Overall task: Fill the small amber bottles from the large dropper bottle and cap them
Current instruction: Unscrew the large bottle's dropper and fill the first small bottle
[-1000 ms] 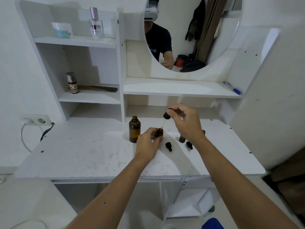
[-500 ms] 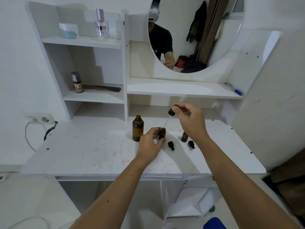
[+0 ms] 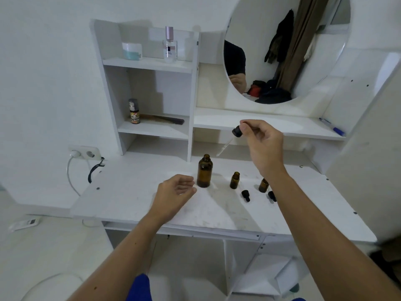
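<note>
1. Left hand [image 3: 175, 190] hovers just above the vanity tabletop [image 3: 134, 192], fingers loosely curled, palm open, holding nothing. It sits just left of the large dropper bottle [image 3: 204, 171], apart from it.
2. Large dropper bottle stands upright, mouth uncapped, unsteadied. Liquid level cannot be read through the amber glass.
3. Dropper [image 3: 230, 140] is pinched at its black bulb by the right hand [image 3: 263, 146], thumb and forefinger closed on it. Glass pipette points down and to the left, tip in the air above and just right of the large bottle's mouth. Whether the pipette holds liquid cannot be told.
4. First small amber bottle [image 3: 234, 180] stands open, right of the large bottle. Its cap [image 3: 245, 195] lies on the tabletop just in front.
5. Second small amber bottle [image 3: 263, 185] stands open further right, partly behind the right forearm, with a second cap [image 3: 272, 196] in front of it.
6. Judgement: neither small bottle is capped; fill state not visible.
7. Risks:
   - Pipette tip striking the narrow neck could tip the unheld large bottle, as the left hand is off it.
   - A squeeze on the bulb in transit would drip onto the tabletop.
   - Right forearm passes close over the second small bottle and could knock it.
   - Loose round caps could roll.
</note>
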Available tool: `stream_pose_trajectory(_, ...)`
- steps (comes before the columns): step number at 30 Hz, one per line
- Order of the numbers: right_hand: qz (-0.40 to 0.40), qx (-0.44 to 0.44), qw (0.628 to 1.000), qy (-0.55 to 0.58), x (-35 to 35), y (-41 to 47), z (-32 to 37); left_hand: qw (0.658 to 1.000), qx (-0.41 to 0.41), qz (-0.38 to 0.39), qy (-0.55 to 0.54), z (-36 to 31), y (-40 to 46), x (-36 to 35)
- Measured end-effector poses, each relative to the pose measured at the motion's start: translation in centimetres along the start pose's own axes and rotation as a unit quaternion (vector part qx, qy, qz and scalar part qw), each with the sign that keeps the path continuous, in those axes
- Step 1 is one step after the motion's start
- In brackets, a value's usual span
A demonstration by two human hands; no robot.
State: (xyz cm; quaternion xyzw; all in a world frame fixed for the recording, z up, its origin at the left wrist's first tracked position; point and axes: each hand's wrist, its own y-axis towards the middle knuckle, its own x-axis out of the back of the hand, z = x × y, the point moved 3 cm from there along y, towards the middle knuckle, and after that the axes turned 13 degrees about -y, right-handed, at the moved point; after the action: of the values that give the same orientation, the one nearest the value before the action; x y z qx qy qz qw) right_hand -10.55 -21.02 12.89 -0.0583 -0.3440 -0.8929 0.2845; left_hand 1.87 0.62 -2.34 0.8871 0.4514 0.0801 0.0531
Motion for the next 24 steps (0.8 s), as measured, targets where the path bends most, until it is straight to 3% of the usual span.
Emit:
stream_pose_trajectory(6, 0.022, -0.007, 1.000, 0.004, -2.8, 0.7, 0.9, 1.000, -0.001, -0.016, -0.008, -0.2, 1.4, 0.1)
stream_pose_trajectory(18, 0.099, 0.055, 0.989, -0.099, -6.0, -0.2, 0.2, 0.999, 0.002, -0.017, -0.051, 0.3, 4.3, -3.0)
stream_pose_trajectory(24, 0.115, 0.027, 0.986, -0.118, -6.8, -1.2, -1.2, 0.998, 0.001, -0.008, -0.057, 0.2, 4.2, -2.8)
